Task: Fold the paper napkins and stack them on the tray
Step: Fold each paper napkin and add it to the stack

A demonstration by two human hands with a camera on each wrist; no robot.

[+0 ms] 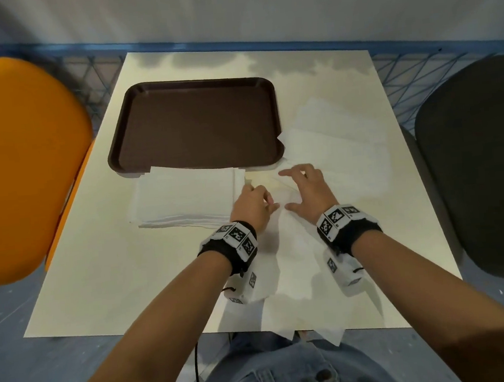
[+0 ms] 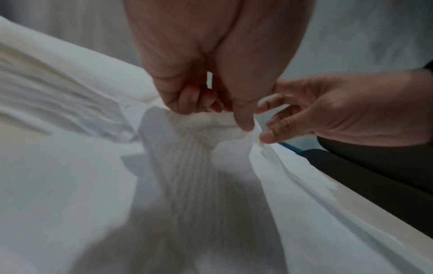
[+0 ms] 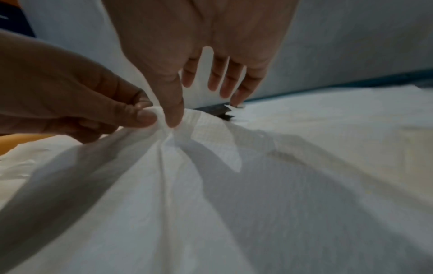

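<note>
An empty brown tray (image 1: 193, 123) lies at the back of the pale table (image 1: 100, 280). A stack of folded white napkins (image 1: 184, 199) sits against its front edge. Loose unfolded napkins (image 1: 331, 141) are spread to the tray's right. One open napkin (image 1: 293, 260) runs from my hands to the table's front edge. My left hand (image 1: 268, 203) pinches a raised bunch of this napkin (image 3: 211, 185) between thumb and fingers (image 3: 140, 116). My right hand (image 1: 284, 190) hovers beside it with straight, spread fingers, its thumb (image 3: 174, 118) touching the same bunch.
An orange chair (image 1: 23, 165) stands at the table's left and a dark chair (image 1: 480, 164) at its right. A blue mesh fence (image 1: 402, 80) and a white wall run behind. The napkin's near end hangs over the front edge above my jeans (image 1: 291, 370).
</note>
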